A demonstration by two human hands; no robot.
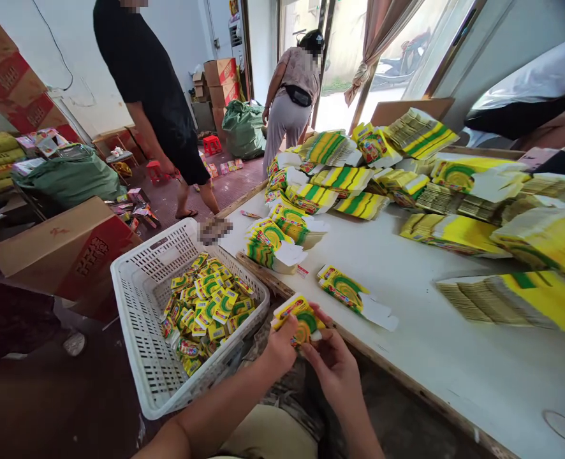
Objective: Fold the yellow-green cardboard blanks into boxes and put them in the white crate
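Between my two hands is a small yellow and green carton (305, 324) with a round green emblem, held just off the table's front edge. My left hand (280, 347) grips its left side, the thumb lying over the front. The fingers of my right hand (333, 357) pinch its right end. A flattened carton (342, 290) of the same print lies on the table nearby, its white flap pointing right. To my left, a white plastic basket (141, 331) holds a heap of folded yellow cartons (210, 296).
Stacks of flat cartons (344, 182) cover the far and right parts of the white table (382, 268). A brown cardboard box (62, 245) stands left of the basket. One person in black (143, 83) stands beyond it; another bends near the doorway (294, 83). A third sits at right.
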